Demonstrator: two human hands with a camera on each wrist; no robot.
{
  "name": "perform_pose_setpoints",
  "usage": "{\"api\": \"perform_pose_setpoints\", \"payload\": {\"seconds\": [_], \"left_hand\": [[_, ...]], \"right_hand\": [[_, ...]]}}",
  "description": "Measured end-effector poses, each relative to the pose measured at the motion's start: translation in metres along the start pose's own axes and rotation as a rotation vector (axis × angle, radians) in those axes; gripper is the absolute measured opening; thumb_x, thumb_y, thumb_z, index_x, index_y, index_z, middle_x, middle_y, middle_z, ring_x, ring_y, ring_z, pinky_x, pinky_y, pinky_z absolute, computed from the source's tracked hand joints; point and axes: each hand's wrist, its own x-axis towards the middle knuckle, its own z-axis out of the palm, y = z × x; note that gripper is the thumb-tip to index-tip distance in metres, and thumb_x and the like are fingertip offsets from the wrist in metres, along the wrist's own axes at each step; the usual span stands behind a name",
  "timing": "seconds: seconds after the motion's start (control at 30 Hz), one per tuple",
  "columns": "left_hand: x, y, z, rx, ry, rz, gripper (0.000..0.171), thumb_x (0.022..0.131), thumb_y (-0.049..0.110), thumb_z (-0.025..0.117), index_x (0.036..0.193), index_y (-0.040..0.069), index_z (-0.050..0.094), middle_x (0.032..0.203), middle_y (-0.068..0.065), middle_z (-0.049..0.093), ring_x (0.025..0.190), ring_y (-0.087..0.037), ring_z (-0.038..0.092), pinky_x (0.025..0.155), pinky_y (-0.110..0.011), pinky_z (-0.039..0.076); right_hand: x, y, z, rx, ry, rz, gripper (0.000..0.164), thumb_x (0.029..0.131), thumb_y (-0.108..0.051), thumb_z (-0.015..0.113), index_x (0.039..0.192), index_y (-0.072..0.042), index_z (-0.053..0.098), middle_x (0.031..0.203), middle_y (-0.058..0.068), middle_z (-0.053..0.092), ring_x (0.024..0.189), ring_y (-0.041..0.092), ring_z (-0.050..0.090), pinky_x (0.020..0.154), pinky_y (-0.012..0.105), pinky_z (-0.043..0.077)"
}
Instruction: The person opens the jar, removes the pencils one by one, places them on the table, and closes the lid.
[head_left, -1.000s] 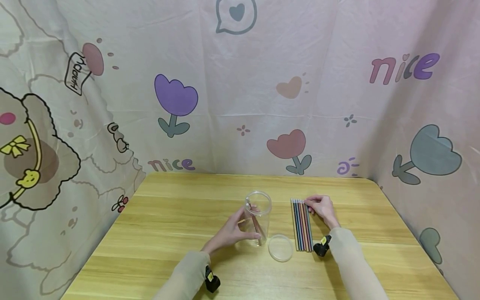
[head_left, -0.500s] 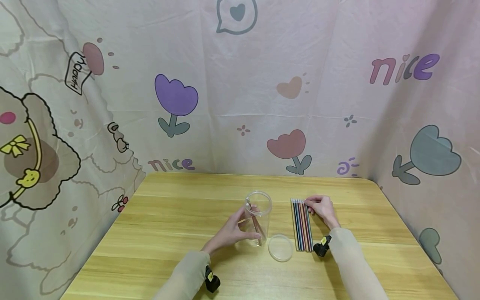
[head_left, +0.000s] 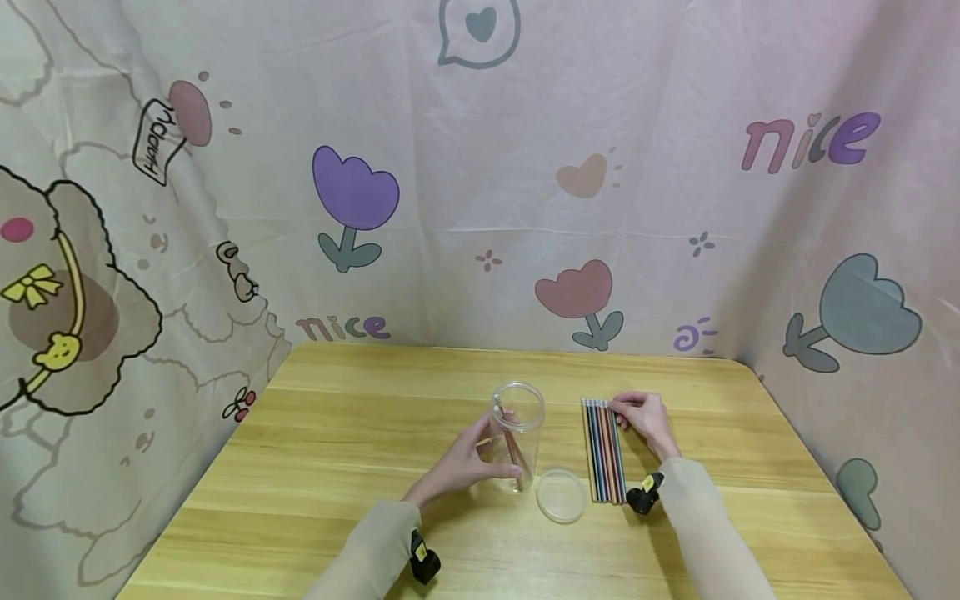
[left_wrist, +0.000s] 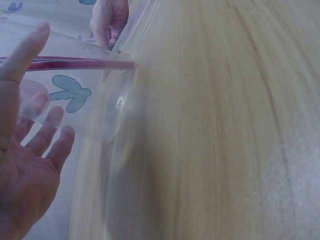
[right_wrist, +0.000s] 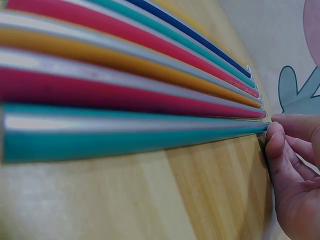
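Observation:
My left hand (head_left: 463, 463) holds a clear plastic jar (head_left: 531, 454) upright on the table, thumb and fingers around its side. A few pencils (head_left: 512, 446) lean inside the jar; in the left wrist view one inside is a red pencil (left_wrist: 95, 65). To the right, a row of several coloured pencils (head_left: 602, 454) lies side by side with the ends at the back. At the row's right edge, my right hand (head_left: 645, 419) pinches the far end of a teal pencil (right_wrist: 125, 134) between thumb and fingertips. That pencil lies flat beside a red one.
A round clear lid (head_left: 561, 497) lies flat between the jar and the pencil row. All of it rests on a wooden table (head_left: 337, 433). A printed cloth (head_left: 465, 183) hangs behind the table and along its sides.
The head view has shifted very slightly. Both hands, the jar and the pencils look the same as before.

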Motion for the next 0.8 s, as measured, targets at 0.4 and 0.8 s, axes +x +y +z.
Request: {"api": "perform_pose_setpoints", "payload": {"seconds": [0.4,0.8], "left_hand": [[0.001,0.0,0.0,-0.004,-0.006,0.009,0.078,0.08,0.017,0.086,0.147,0.017,0.045,0.156,-0.006,0.045,0.139,-0.036,0.049,0.116,-0.055,0.043],[0.001,0.0,0.0,-0.003,-0.01,0.008,0.078,0.081,0.017,0.085,0.148,0.017,0.044,0.154,-0.006,0.047,0.139,-0.036,0.05,0.116,-0.056,0.044]], "right_hand": [[-0.004,-0.009,-0.003,0.116,0.009,0.006,0.039,0.094,-0.003,0.066,0.126,0.017,0.058,0.076,0.002,0.072,0.056,0.008,0.06,0.05,0.02,0.055],[-0.004,-0.028,-0.007,0.142,0.047,-0.092,0.041,0.092,-0.004,0.069,0.125,0.016,0.059,0.081,0.008,0.072,0.057,0.013,0.063,0.052,0.028,0.06]]}}
